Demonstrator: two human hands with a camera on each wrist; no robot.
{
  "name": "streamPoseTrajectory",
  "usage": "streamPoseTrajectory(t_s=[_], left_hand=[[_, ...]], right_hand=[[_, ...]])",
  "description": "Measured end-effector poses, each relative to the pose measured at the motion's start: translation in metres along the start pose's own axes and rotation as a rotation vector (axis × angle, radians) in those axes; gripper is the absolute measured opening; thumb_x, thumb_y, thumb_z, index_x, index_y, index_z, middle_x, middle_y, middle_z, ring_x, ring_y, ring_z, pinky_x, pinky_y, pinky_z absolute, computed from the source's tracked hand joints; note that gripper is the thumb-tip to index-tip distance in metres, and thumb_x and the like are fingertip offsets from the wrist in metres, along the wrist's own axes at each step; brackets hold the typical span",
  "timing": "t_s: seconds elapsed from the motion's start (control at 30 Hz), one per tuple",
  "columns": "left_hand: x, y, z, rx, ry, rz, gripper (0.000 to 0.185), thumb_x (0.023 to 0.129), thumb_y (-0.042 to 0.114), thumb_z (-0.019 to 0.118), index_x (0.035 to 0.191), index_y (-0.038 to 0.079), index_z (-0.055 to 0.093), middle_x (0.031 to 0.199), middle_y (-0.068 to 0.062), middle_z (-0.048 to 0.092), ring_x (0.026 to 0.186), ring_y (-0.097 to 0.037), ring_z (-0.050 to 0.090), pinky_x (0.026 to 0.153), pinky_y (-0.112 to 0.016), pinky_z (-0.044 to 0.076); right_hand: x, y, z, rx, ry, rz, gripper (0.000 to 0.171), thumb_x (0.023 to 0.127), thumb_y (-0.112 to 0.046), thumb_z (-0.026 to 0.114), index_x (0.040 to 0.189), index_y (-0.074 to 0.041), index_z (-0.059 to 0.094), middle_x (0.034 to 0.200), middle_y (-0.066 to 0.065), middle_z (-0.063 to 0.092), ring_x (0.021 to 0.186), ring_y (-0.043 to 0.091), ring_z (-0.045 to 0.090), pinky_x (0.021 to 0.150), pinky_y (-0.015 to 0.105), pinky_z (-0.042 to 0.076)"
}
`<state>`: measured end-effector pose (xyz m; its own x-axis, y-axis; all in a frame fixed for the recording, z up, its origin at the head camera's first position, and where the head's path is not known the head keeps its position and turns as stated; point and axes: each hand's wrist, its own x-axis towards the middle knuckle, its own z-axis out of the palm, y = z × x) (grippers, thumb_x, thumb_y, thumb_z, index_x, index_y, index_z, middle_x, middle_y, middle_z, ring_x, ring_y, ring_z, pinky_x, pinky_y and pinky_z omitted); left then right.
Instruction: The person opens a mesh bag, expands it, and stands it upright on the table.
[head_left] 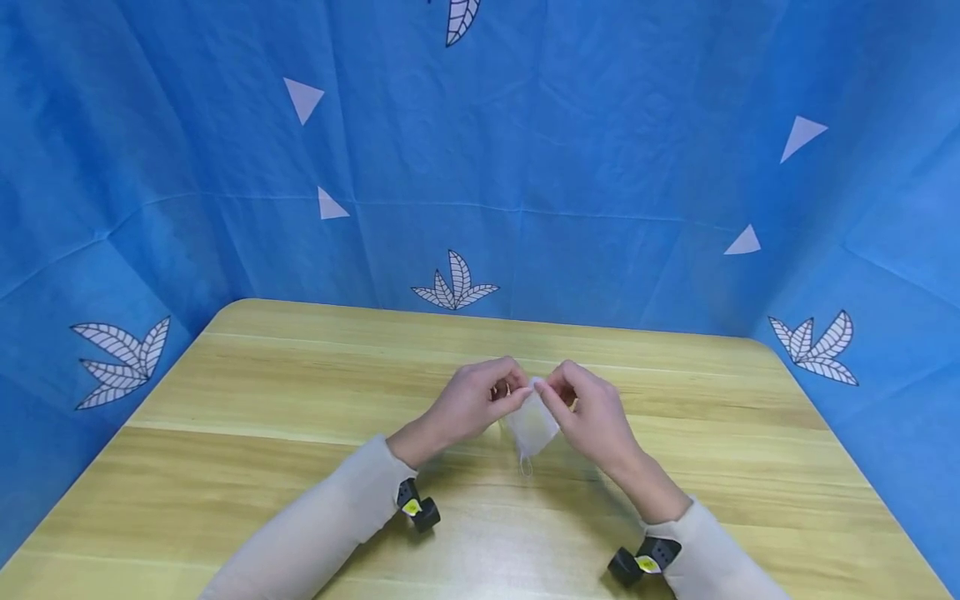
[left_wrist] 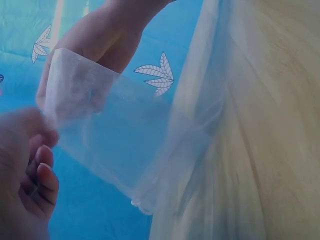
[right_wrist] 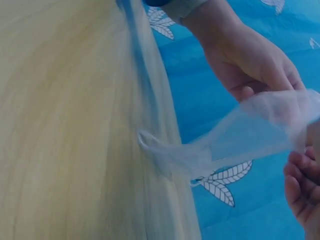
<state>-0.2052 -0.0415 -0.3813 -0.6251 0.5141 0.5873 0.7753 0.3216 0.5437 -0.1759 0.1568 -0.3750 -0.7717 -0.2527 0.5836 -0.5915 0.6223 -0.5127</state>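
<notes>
The left hand [head_left: 474, 398] and the right hand [head_left: 588, 408] meet fingertip to fingertip above the middle of the tabletop [head_left: 300, 400], each pinching one side of the top edge of a small sheer pouch [head_left: 532, 427]. Held that way, from two opposite sides of its rim, the pouch hangs down between the hands with its mouth uppermost and its lower corner (a loose thread or drawstring seems to trail from it) just above the wood; the grip looks suited to spreading the opening, though I cannot tell whether it is parted.

Both hands are raised off the tabletop, wrists bent inward, thumb and forefinger closed on the fabric and the other fingers curled behind. The left-wrist view shows the see-through pouch [left_wrist: 110, 135] stretched before the curled fingers [left_wrist: 42, 172].

Outward from the hands, pale sleeves [head_left: 330, 517] run back to the near edge, and a blue leaf-patterned cloth [head_left: 600, 167] rises beyond the far edge.
</notes>
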Motion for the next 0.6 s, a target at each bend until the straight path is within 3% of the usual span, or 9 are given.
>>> streamPoseTrajectory(t_s=[0.17, 0.37, 0.53, 0.6], left_hand=[[0.0004, 0.0000, 0.0013, 0.021, 0.005, -0.054, 0.008, 0.094, 0.017, 0.068, 0.095, 0.012, 0.062, 0.077, 0.006, 0.061, 0.062, -0.004, 0.049, 0.055, -0.019, 0.045], [0.0004, 0.0010, -0.0008, 0.097, 0.068, -0.046, 0.007, 0.093, 0.012, 0.069, 0.089, 0.012, 0.062, 0.071, 0.008, 0.056, 0.059, -0.004, 0.045, 0.052, -0.019, 0.041], [0.0002, 0.0011, -0.0008, 0.191, 0.088, -0.009, 0.011, 0.091, 0.008, 0.068, 0.086, 0.013, 0.060, 0.071, 0.008, 0.054, 0.058, -0.004, 0.045, 0.050, -0.016, 0.039], [0.0008, 0.0019, -0.0007, 0.178, 0.079, -0.018, 0.011, 0.092, 0.008, 0.068, 0.087, 0.013, 0.059, 0.072, 0.007, 0.055, 0.059, -0.004, 0.047, 0.052, -0.017, 0.041]], right_hand=[[0.0010, 0.0011, -0.0019, 0.060, -0.042, -0.017, 0.008, 0.092, -0.011, 0.069, 0.093, -0.015, 0.063, 0.078, -0.011, 0.060, 0.066, 0.005, 0.053, 0.056, 0.026, 0.046], [0.0031, -0.0014, -0.0019, 0.063, -0.057, -0.064, 0.010, 0.091, -0.007, 0.070, 0.096, -0.013, 0.063, 0.081, -0.009, 0.064, 0.067, 0.004, 0.056, 0.056, 0.024, 0.047], [0.0021, -0.0031, -0.0009, 0.019, -0.027, -0.076, 0.012, 0.090, -0.006, 0.071, 0.091, -0.013, 0.062, 0.076, -0.010, 0.060, 0.065, 0.005, 0.053, 0.053, 0.023, 0.044], [0.0016, -0.0028, -0.0008, 0.008, -0.006, -0.075, 0.012, 0.090, -0.005, 0.071, 0.091, -0.013, 0.062, 0.075, -0.010, 0.059, 0.065, 0.005, 0.052, 0.054, 0.023, 0.044]])
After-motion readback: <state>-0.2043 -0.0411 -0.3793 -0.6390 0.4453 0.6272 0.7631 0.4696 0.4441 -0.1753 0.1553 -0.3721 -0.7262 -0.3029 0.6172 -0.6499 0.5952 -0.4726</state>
